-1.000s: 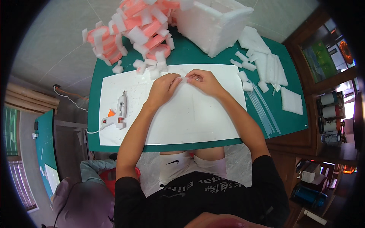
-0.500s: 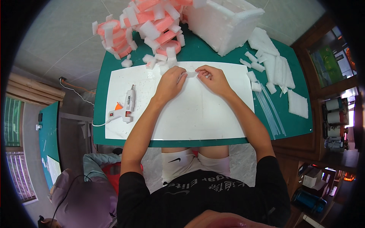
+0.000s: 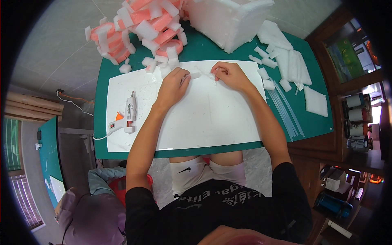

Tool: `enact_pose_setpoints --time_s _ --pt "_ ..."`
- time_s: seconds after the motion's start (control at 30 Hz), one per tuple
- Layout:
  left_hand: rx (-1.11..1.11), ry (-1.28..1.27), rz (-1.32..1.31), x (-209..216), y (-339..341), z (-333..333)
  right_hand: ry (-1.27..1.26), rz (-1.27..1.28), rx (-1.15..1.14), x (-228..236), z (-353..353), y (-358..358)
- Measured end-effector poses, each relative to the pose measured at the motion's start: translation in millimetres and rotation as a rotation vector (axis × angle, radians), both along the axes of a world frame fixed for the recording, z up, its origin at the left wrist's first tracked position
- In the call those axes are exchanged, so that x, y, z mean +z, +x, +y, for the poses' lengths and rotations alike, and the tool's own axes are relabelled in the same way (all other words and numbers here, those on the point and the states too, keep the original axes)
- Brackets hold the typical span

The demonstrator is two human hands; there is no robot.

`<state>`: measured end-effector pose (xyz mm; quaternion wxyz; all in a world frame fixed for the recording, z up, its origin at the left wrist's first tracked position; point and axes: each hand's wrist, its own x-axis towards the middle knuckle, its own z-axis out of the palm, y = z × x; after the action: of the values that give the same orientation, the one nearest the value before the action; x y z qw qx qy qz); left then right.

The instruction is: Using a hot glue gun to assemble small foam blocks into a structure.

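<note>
Small white foam block (image 3: pixel 195 75) — pinched at my left fingertips, near the far edge of the big white sheet (image 3: pixel 204 118).

The block lies with its long axis running left to right, pointing across the gap toward my right hand (image 3: pixel 227 73); my left hand (image 3: pixel 173 85) is the one on it, thumb and forefinger closed on its left end. My right hand sits just beside it to the right, fingers curled shut around something tiny and white — I can't tell what. Both hands rest on the white sheet, which covers the green cutting mat (image 3: pixel 204 51). Farther out: the white-and-orange hot glue gun (image 3: pixel 125 116) lies on the sheet well off to my left, a heap of pink and white foam pieces (image 3: pixel 139 28) beyond it, clear glue sticks (image 3: pixel 288 110) to my right.
</note>
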<state>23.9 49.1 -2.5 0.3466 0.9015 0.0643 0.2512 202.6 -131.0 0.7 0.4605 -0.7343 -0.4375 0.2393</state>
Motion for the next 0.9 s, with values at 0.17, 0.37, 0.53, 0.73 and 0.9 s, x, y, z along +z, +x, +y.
enact_pose_setpoints --time_s 0.17,0.37,0.53,0.73,0.9 --pt "-0.01 0.025 -0.001 -2 0 1 -0.046 -0.125 0.073 4 0 -5" --pt "-0.02 0.046 -0.026 -3 -1 2 -0.137 -0.174 0.188 12 -3 -3" --pt "-0.011 0.009 0.002 -1 -1 1 -0.224 -0.18 0.26 19 -5 -2" --pt "-0.02 0.012 -0.012 -1 0 1 -0.247 -0.232 0.312 23 -3 -5" --pt "-0.005 0.007 -0.004 -2 0 2 -0.278 -0.256 0.328 20 0 -3"
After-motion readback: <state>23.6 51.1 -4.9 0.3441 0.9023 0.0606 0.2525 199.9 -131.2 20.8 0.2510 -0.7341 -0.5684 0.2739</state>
